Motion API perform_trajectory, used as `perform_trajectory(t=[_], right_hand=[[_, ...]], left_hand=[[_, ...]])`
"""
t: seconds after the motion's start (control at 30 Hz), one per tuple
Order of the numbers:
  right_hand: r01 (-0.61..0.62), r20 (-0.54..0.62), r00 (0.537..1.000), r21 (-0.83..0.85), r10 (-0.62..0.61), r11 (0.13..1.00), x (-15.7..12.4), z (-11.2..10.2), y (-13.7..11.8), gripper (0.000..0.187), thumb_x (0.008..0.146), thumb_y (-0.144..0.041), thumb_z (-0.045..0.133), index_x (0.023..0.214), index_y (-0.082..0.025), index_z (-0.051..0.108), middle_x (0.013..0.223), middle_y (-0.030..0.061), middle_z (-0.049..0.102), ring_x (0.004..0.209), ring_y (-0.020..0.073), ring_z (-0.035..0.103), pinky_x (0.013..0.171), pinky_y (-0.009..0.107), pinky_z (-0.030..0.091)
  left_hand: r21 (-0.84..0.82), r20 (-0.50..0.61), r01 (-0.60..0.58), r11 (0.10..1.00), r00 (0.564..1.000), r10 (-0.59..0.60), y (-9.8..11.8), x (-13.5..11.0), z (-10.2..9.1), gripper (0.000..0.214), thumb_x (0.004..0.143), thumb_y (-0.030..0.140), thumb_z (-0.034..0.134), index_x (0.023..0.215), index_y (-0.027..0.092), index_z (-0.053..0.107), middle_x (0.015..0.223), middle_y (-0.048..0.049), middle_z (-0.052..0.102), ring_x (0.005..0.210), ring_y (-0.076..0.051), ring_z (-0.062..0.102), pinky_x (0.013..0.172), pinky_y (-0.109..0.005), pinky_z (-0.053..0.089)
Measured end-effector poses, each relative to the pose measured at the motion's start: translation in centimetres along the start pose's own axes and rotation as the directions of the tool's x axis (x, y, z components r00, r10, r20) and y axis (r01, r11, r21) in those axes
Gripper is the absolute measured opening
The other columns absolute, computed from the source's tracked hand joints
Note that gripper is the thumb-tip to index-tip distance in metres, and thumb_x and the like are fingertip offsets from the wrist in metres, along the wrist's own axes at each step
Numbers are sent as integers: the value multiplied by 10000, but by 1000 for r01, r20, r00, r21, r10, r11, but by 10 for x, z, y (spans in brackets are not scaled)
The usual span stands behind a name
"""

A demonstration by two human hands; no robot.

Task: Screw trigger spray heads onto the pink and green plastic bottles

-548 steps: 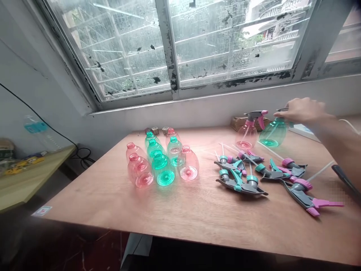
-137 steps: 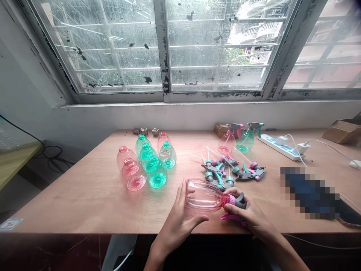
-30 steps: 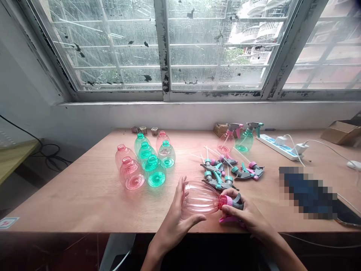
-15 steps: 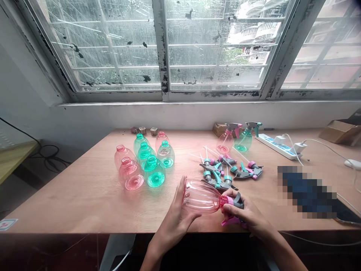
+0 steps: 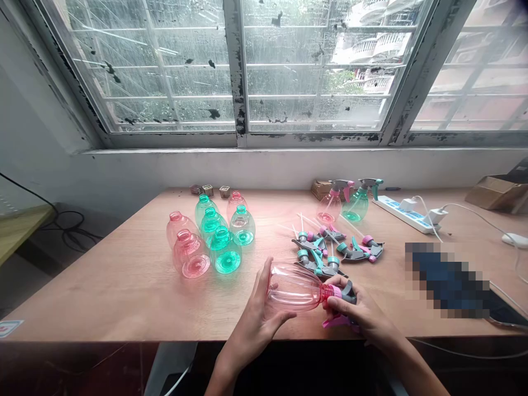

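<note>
A clear pink spray bottle (image 5: 295,287) lies sideways in the air above the table's front edge, its base to the left. My left hand (image 5: 258,313) wraps round the base end, thumb below. At the neck, my right hand (image 5: 358,311) grips the pink collar of a grey and pink trigger sprayer head (image 5: 341,294); its pink trigger points down. Whether the collar is fully threaded I cannot tell. Just beyond the bottle lies a pile of loose trigger sprayer heads (image 5: 325,250), grey with teal or pink parts. To the left stand several open pink and green bottles (image 5: 225,250).
Two assembled spray bottles, one pink (image 5: 330,206) and one green (image 5: 357,204), stand at the back by a small cardboard box (image 5: 320,189). A white power strip (image 5: 406,214) with plugs and cables lies right of them. A blurred-out dark object (image 5: 449,280) lies at right.
Almost nothing differs. Both hands keep their hold on the pink spray bottle and its sprayer head, with only a very slight shift.
</note>
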State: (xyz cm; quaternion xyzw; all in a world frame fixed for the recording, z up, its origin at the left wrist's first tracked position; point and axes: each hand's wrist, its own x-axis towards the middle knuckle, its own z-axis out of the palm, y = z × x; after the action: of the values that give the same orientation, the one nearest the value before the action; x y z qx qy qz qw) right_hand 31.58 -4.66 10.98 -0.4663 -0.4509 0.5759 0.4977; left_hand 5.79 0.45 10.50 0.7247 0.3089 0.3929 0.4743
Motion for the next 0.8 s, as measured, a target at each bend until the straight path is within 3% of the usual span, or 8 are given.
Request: perform_trajectory(t=[0.07, 0.23, 0.43, 0.63, 0.8], right_hand=[[9, -2, 1000, 12, -9, 1000, 0, 0, 1, 389, 811, -458, 856, 972, -186, 628, 753, 17, 718, 671, 191, 703, 692, 359, 641], [13, 2, 1000, 22, -13, 1000, -1, 1, 0, 387, 801, -437, 869, 975, -189, 628, 760, 5, 712, 671, 192, 711, 679, 359, 639], [9, 14, 1000, -2, -9, 1000, -1, -1, 0, 379, 812, -424, 864, 999, -198, 624, 743, -9, 710, 674, 199, 727, 678, 349, 629], [39, -2, 999, 59, -39, 997, 0, 0, 3, 357, 842, -436, 836, 996, -193, 625, 738, 1, 713, 669, 185, 694, 708, 361, 629], [18, 1, 1000, 60, -18, 998, -1, 2, 1, 383, 811, -415, 868, 1011, -200, 622, 815, 0, 716, 690, 180, 697, 715, 376, 647]], left_hand=[[10, 4, -19, 1000, 1000, 19, 0, 0, 1, 937, 946, 274, 721, 1619, 497, 109, 1763, -30, 109, 1547, -331, 336, 1233, -515, 364], [-62, 13, -16, 998, 1000, 17, 0, 0, 2, 1111, 875, 317, 812, 1633, 460, 13, 1765, -52, 90, 1589, -364, 214, 1261, -542, 302], [-54, 16, 46, 997, 999, -45, 4, -2, -1, 1004, 895, 366, 784, 1654, 344, 128, 1756, -91, 130, 1607, -347, 142, 1299, -530, 203], [-32, 61, -31, 999, 998, 33, 5, -3, -1, 943, 959, 282, 701, 1620, 502, 65, 1768, -9, 40, 1600, -322, 186, 1273, -527, 284], [-62, 53, -3, 998, 999, 6, 7, -2, 0, 1064, 902, 305, 779, 1629, 471, 19, 1769, -37, 23, 1600, -355, 163, 1270, -542, 280]])
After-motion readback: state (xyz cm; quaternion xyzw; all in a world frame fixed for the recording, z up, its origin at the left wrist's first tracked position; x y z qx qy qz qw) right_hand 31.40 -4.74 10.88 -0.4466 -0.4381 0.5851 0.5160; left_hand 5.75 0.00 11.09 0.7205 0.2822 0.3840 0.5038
